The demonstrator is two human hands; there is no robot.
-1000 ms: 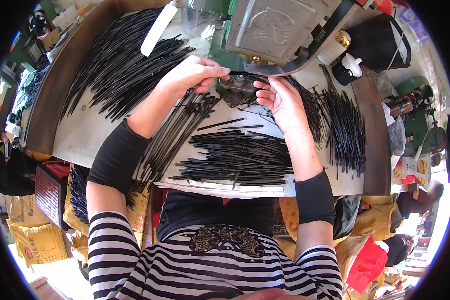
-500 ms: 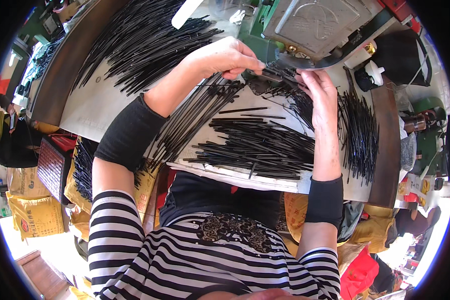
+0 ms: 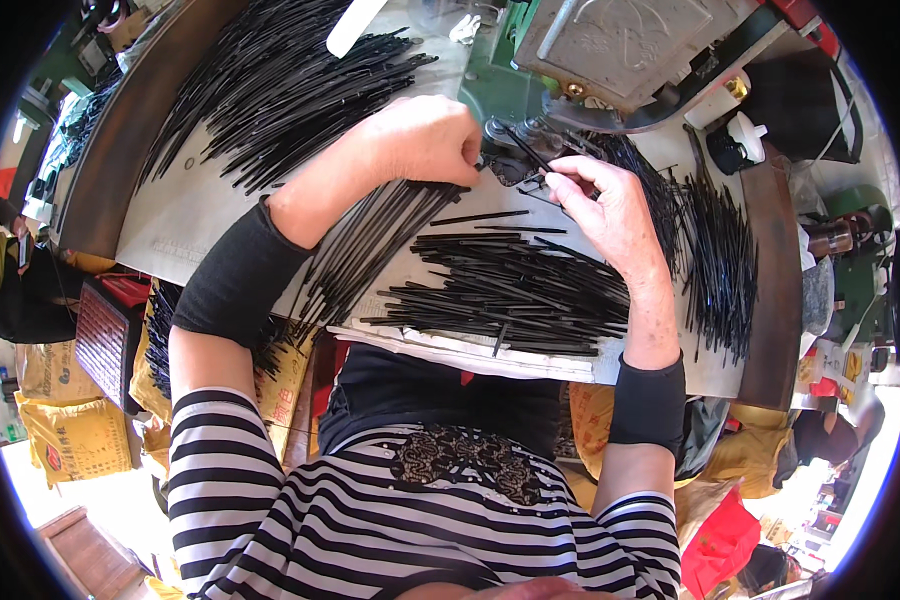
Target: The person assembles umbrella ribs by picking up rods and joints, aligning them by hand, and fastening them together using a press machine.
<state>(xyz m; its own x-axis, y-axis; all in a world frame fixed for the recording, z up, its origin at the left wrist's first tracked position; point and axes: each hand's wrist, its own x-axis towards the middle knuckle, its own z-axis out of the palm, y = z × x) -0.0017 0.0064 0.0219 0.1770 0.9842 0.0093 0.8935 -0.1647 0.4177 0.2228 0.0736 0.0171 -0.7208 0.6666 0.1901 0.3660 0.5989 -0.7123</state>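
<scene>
My right hand [image 3: 610, 210] pinches a thin black rod [image 3: 526, 150] between thumb and fingers. The rod slants up and left, in front of the green machine [image 3: 505, 95]. My left hand [image 3: 425, 142] is closed, its fingers curled down at the far ends of a row of long black rods [image 3: 380, 240]. What lies in its fingertips is hidden. A pile of shorter black rods [image 3: 520, 290] lies between my forearms. More long rods [image 3: 300, 90] are heaped beyond my left forearm. Another heap of black rods [image 3: 720, 270] lies to the right of my right forearm.
The machine's grey metal cover [image 3: 635, 45] rises at the far side. Brown raised edges [image 3: 105, 150] flank the worktable. A black container with a white top [image 3: 742, 145] stands at the right. Yellow sacks [image 3: 75, 435] and a red bag [image 3: 720, 540] are on the floor.
My left hand has drawn away from the machine, left and down to the long rods' ends. My right hand has moved slightly left and nearer, with a black rod now showing in its fingers.
</scene>
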